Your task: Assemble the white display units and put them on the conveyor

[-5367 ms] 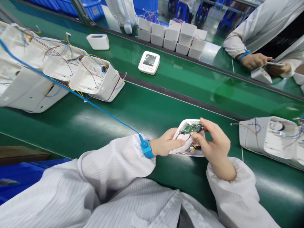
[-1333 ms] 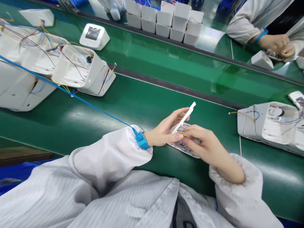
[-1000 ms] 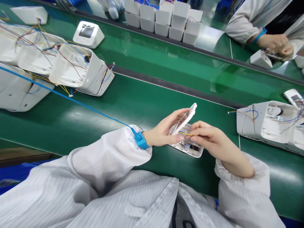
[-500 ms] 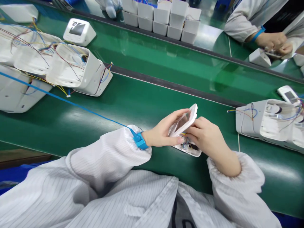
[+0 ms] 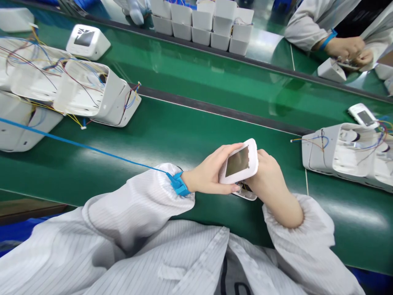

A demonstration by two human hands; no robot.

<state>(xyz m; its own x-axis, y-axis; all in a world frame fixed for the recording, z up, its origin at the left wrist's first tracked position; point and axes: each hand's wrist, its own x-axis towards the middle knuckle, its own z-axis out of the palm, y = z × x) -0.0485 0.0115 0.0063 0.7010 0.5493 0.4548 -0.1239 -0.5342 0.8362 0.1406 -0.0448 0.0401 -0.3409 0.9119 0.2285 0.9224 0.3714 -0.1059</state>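
My left hand (image 5: 215, 170) is closed on a white front cover with a display (image 5: 238, 163), thumb at its lower edge and fingers along the top. The cover is tilted, its dark screen facing up toward me. Beneath it a white housing (image 5: 249, 196) shows only its near end, with wires and small parts inside. My right hand (image 5: 268, 176) is behind the cover's right side, above the housing. Its fingertips are hidden by the cover, so what they grip does not show. A blue wrist strap (image 5: 178, 183) with a cord sits on my left wrist.
Open white housings with loose wires (image 5: 89, 88) stand at the left, beside a finished-looking unit with a screen (image 5: 87, 41). More housings (image 5: 334, 149) are at the right. A dark rail (image 5: 215, 107) crosses the green bench. Across it are stacked white boxes (image 5: 201, 28) and another person's hands (image 5: 346, 51).
The front cover has turned so that its screen now faces me, covering more of the housing and of my right hand's fingers. The whole view has shifted slightly.
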